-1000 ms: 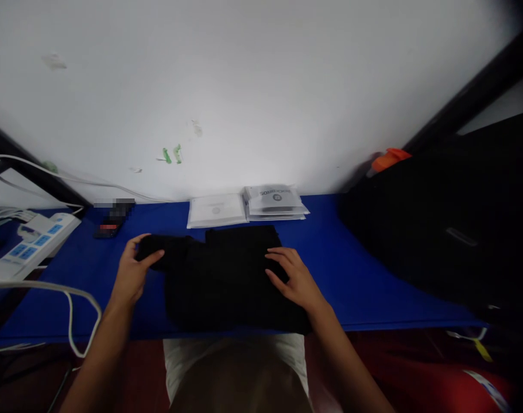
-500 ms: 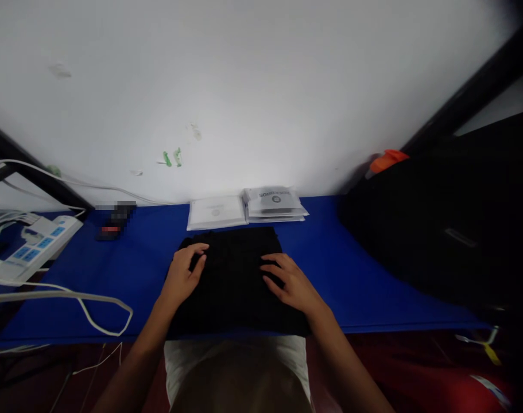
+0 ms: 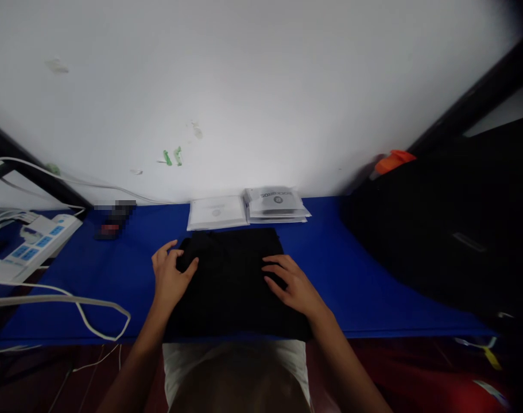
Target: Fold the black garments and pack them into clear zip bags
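A black folded cloth (image 3: 235, 287) lies flat on the blue surface (image 3: 339, 287) right in front of me; I cannot make out what kind of garment or fabric piece it is. At its left edge is my left hand (image 3: 171, 275), fingers spread and curved, with the thumb over the cloth. My right hand (image 3: 292, 285) rests on the right side of the cloth, its fingers apart and lying on the fabric. Just beyond the cloth's far edge are flat white packets (image 3: 217, 213) and a small stack of printed plastic packets (image 3: 276, 203).
A white power strip (image 3: 37, 246) with plugged cables stands at the left, and a loose white cable (image 3: 101, 301) loops nearby. A blurred dark item (image 3: 112, 221) lies by the wall. A large black bag (image 3: 437, 229) fills the right, with something orange (image 3: 394, 162) behind it.
My left hand has moved left from atop the cloth to its left edge, fingers spreading wider. My right hand stays almost in place.
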The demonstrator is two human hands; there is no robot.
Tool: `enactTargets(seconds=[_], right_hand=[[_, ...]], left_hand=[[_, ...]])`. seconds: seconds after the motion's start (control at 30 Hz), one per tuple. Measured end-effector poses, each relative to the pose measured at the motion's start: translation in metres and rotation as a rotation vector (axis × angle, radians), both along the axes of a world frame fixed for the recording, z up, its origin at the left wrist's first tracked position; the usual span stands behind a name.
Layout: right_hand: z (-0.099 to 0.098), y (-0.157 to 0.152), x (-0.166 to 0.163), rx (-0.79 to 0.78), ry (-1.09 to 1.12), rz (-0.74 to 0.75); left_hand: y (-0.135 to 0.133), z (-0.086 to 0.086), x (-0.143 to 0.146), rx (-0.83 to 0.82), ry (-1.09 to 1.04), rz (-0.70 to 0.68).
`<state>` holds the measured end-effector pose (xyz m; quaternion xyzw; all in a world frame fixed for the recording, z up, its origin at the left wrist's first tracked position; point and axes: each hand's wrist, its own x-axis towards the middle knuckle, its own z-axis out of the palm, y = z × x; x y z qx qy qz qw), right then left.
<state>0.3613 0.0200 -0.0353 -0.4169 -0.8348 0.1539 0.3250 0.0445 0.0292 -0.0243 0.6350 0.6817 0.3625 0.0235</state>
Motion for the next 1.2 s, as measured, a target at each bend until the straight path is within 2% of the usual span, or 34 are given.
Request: enactTargets(seconds=[0.07,0.13,0.23,0.3,0.37,0.47,0.6,0.7,0.77,0.83,0.9,1.0,1.03,1.1,1.2], right_hand=[[0.000,0.000,0.000,-0.001,0.001,-0.001],[-0.001,0.000,0.000,-0.003,0.000,-0.003],[-0.002,-0.001,0.001,-0.005,-0.008,-0.001],[-0.002,-0.001,0.002,-0.005,-0.011,0.004],[-0.001,-0.001,0.003,-0.007,-0.003,0.004],[0.001,-0.002,0.002,-0.020,0.010,-0.009],[0.007,-0.005,-0.005,0.009,-0.004,-0.026],[0.009,-0.004,-0.010,0.067,-0.066,0.054],[0.008,-0.002,-0.012,0.099,-0.078,0.135],[0.005,-0.001,-0.011,0.112,-0.053,0.189],[0.002,-0.002,-0.010,0.094,-0.019,0.208],[-0.002,-0.005,-0.010,-0.015,0.006,0.204],[-0.002,-0.006,-0.010,-0.060,0.004,0.198],[-0.002,-0.008,-0.010,-0.141,-0.021,0.181],[0.000,-0.009,-0.011,-0.208,-0.078,0.164]], left_hand=[[0.001,0.011,0.013,0.141,-0.048,-0.012],[0.000,0.019,0.029,0.195,-0.083,-0.143],[-0.003,0.023,0.053,0.021,-0.010,-0.547],[-0.004,0.022,0.067,-0.133,0.131,-0.738],[-0.004,0.020,0.077,-0.193,0.267,-0.767],[-0.003,0.018,0.084,-0.169,0.358,-0.715],[-0.002,0.021,0.086,-0.078,0.273,-0.750],[0.000,0.030,0.084,-0.057,0.136,-0.895],[0.007,0.036,0.078,-0.121,0.084,-1.050],[0.021,0.041,0.067,-0.198,0.038,-1.135],[0.044,0.040,0.051,-0.206,0.002,-1.041],[0.085,0.032,0.023,-0.139,0.175,-0.641],[0.097,0.029,0.015,-0.148,0.206,-0.588],[0.117,0.022,0.000,-0.177,0.245,-0.569],[0.130,0.016,-0.013,-0.223,0.279,-0.642]])
